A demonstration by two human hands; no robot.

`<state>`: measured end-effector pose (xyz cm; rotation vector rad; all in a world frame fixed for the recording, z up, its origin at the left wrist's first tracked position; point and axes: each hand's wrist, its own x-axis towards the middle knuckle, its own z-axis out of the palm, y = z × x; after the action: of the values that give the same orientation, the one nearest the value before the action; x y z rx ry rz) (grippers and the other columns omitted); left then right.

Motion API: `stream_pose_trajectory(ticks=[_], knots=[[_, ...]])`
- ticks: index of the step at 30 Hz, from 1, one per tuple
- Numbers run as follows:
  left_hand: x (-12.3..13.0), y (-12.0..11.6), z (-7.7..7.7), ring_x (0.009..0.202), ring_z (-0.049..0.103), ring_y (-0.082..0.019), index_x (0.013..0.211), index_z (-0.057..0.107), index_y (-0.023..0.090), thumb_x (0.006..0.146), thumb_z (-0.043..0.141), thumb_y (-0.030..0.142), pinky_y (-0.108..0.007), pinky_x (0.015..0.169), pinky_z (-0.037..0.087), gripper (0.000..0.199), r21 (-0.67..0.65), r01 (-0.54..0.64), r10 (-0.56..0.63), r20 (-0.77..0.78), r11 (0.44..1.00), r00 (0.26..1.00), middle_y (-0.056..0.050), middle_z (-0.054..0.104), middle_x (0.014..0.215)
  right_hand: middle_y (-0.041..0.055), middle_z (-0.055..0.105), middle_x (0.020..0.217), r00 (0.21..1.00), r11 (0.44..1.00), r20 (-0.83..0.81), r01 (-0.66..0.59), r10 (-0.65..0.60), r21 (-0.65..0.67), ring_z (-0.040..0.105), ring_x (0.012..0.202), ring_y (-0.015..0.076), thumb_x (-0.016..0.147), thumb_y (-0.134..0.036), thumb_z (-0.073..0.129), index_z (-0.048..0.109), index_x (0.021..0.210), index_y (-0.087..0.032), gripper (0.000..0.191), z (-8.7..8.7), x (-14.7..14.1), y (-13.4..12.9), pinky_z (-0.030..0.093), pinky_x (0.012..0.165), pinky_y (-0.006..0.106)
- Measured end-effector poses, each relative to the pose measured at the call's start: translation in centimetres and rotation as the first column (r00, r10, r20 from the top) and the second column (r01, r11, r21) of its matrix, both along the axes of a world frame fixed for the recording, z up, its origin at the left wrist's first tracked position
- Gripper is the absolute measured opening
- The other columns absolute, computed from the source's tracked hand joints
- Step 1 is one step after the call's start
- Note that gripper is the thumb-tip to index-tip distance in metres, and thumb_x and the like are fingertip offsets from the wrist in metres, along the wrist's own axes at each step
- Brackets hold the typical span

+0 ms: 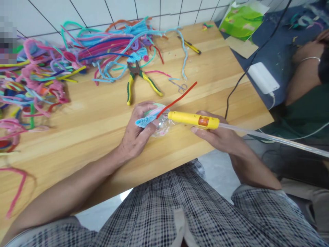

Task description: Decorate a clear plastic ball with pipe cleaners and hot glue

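Note:
My left hand (135, 133) is closed around a blue and pastel pipe-cleaner piece (146, 121), near the middle of the view. A red pipe cleaner (181, 97) sticks out from that piece toward the upper right. In my right hand (214, 135) is a yellow glue gun (194, 119), with a long clear glue stick (267, 137) coming out of its back end. The gun's tip points left and is close to the base of the red pipe cleaner; whether they touch is unclear. Under the piece lies something clear and shiny (163, 127).
Pliers (136, 72), small scissors (182, 88) and a yellow cutter (192, 47) lie on the wooden table (102, 109). Pipe cleaners (102, 48) are heaped at the back left. A black cable (238, 84) crosses the right edge near a white power bank (263, 78). Another person's arm (303, 68) shows at right.

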<state>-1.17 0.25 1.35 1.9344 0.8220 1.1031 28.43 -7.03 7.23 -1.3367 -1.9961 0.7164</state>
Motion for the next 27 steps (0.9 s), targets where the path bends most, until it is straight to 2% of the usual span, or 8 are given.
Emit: stream_pose_trajectory(ticks=[4,10,14,19,24,27], knots=[[0.0,0.0,0.0,0.146,0.065,-0.032,0.147,0.067,0.039,0.114,0.068,0.049,-0.066,0.127,0.055,0.035,-0.013,0.016,-0.015,0.024,1.000,1.000,-0.008,0.070,0.148,-0.0013,0.065,0.087,0.998,0.997,0.000,-0.059,0.059,-0.040,0.060,0.075,0.0194,0.111,-0.035,0.068,0.060,0.098,-0.029,0.017,0.4,-0.2,-0.1,0.048,0.069,0.037],[-0.1,0.0,0.0,0.148,0.064,-0.032,0.149,0.066,0.038,0.115,0.067,0.047,-0.065,0.129,0.052,0.035,-0.019,0.021,-0.020,0.008,1.000,1.000,-0.009,0.069,0.150,-0.0002,0.063,0.090,1.000,0.999,-0.012,0.004,-0.003,0.038,0.059,0.077,0.0195,0.112,-0.040,0.068,0.058,0.093,-0.028,0.025,-0.5,0.2,0.0,0.046,0.068,0.037],[-0.1,0.0,-0.2,0.147,0.064,-0.032,0.147,0.066,0.037,0.114,0.066,0.051,-0.064,0.128,0.055,0.036,-0.002,0.008,-0.008,-0.004,1.000,1.000,-0.009,0.070,0.148,-0.0008,0.063,0.089,1.000,1.000,-0.010,-0.011,0.011,0.000,0.058,0.075,0.0187,0.112,-0.041,0.067,0.058,0.094,-0.028,0.024,-0.7,0.3,-0.1,0.046,0.066,0.037],[0.0,0.1,-0.2,0.145,0.066,-0.032,0.148,0.066,0.036,0.114,0.068,0.047,-0.065,0.126,0.055,0.036,0.032,0.016,-0.017,0.027,0.999,0.999,-0.010,0.070,0.147,-0.0010,0.063,0.089,1.000,1.000,-0.018,-0.021,0.021,-0.015,0.060,0.075,0.0188,0.111,-0.040,0.069,0.059,0.092,-0.028,0.025,-0.6,0.0,0.1,0.048,0.069,0.037],[-0.1,0.1,-0.1,0.147,0.065,-0.032,0.148,0.066,0.039,0.115,0.066,0.051,-0.066,0.128,0.053,0.035,-0.004,0.006,-0.006,-0.005,1.000,1.000,-0.009,0.070,0.150,0.0027,0.070,0.091,0.990,0.994,-0.120,0.065,-0.075,-0.086,0.064,0.080,0.0229,0.106,-0.057,0.075,0.070,0.092,-0.028,0.033,-1.2,0.7,-0.3,0.058,0.074,0.041],[-0.1,0.1,-0.1,0.146,0.067,-0.034,0.147,0.067,0.037,0.113,0.068,0.054,-0.067,0.127,0.055,0.038,0.010,0.002,-0.002,0.001,1.000,1.000,-0.009,0.072,0.147,0.0038,0.079,0.099,0.959,0.979,-0.257,0.074,-0.122,-0.189,0.074,0.090,0.0242,0.102,-0.058,0.081,0.079,0.099,-0.027,0.031,-1.4,2.1,-0.3,0.065,0.084,0.043]])
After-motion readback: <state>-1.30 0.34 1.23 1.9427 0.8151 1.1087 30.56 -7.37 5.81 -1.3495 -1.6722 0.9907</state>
